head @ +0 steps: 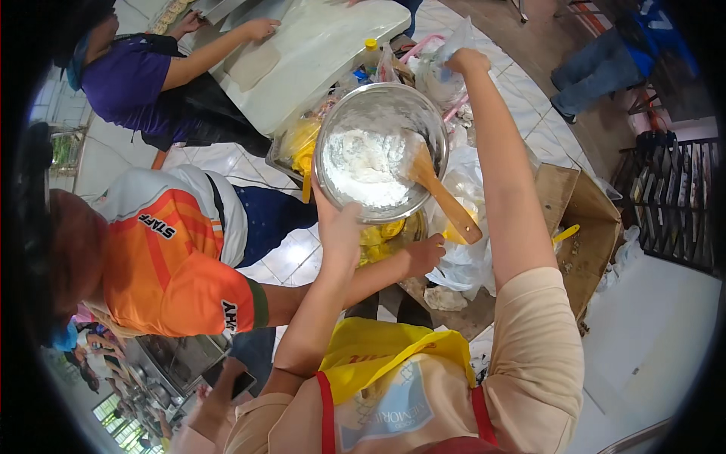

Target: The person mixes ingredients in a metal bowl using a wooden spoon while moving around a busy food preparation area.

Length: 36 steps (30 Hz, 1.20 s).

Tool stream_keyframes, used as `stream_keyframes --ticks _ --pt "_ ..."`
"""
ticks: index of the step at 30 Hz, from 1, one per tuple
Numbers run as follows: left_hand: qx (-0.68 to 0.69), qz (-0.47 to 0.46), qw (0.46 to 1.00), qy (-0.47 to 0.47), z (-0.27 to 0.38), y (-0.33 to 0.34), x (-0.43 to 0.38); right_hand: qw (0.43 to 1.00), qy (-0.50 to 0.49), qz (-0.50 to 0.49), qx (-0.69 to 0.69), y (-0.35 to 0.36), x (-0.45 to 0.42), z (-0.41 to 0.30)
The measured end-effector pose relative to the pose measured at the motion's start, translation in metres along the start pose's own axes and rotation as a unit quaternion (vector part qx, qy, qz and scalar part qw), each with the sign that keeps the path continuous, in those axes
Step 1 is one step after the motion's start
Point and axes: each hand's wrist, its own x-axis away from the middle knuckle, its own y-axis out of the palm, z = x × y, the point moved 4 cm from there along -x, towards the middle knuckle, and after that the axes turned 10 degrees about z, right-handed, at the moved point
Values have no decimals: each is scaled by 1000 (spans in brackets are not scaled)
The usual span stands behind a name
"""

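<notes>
My left hand (pixel 339 227) grips the near-left side of a steel mixing bowl (pixel 438 108), its thumb at the rim. White powder (pixel 368 170), flour-like, lies inside and dusts the far wall. A wooden spatula (pixel 442 196) rests in the bowl, its blade in the powder and its handle over the near-right rim. Out beyond the bowl to the right, my right hand (pixel 469 61) is closed on a clear plastic bag (pixel 456 37). What the bag holds is unclear.
A co-worker's hand (pixel 422 255) reaches in below the bowl, near a yellow utensil (pixel 459 230). White plastic bags (pixel 465 272) and an open cardboard box (pixel 590 238) stand right. Another person works dough (pixel 252 65) on a pale table (pixel 340 34). A bowl with yellow contents (pixel 377 241) sits underneath.
</notes>
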Motion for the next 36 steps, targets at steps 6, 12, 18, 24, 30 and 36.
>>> stream_keyframes --ticks 6,12,18,24,30,36 --pt "-25 27 999 -41 6 5 1 991 120 -28 -46 13 6 3" --pt "1 25 998 -58 12 10 2 962 -42 269 -18 -21 10 2" --pt "-9 14 999 -43 8 10 -1 952 -162 261 3 -10 0 3" --pt "-8 8 1000 -10 -1 7 -6 966 -109 197 -125 -1 0 15" --pt "-11 -8 1000 -3 -2 9 -8 955 -53 142 -256 10 -15 53" --pt "-12 -5 1000 8 -4 6 -8 835 144 106 -520 26 5 71"
